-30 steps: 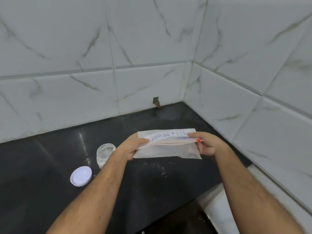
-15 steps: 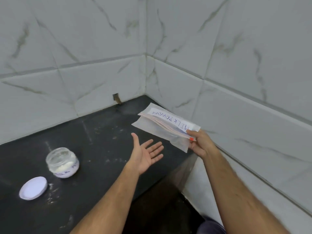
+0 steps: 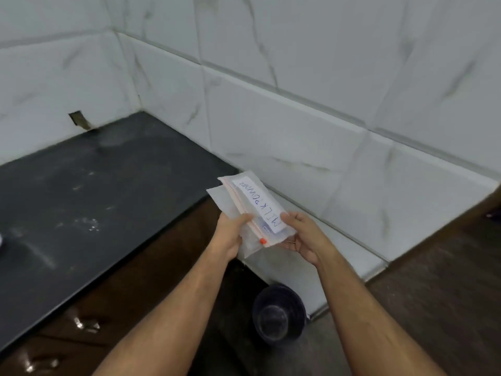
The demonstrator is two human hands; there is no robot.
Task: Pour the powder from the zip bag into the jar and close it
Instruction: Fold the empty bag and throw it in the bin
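Zip bag [image 3: 253, 213] between both hands' fingers [image 3: 291, 219]

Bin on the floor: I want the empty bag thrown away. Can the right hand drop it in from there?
Probably yes. The right hand holds the bag almost above the dark bin, with nothing between them; the left hand would need to let go.

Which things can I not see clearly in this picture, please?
- Jar and lid: outside the head view, past the left edge.
- Zip bag: whether powder remains inside is unclear; it is folded, held by left hand and right hand.
- Label's smaller writing: too small.
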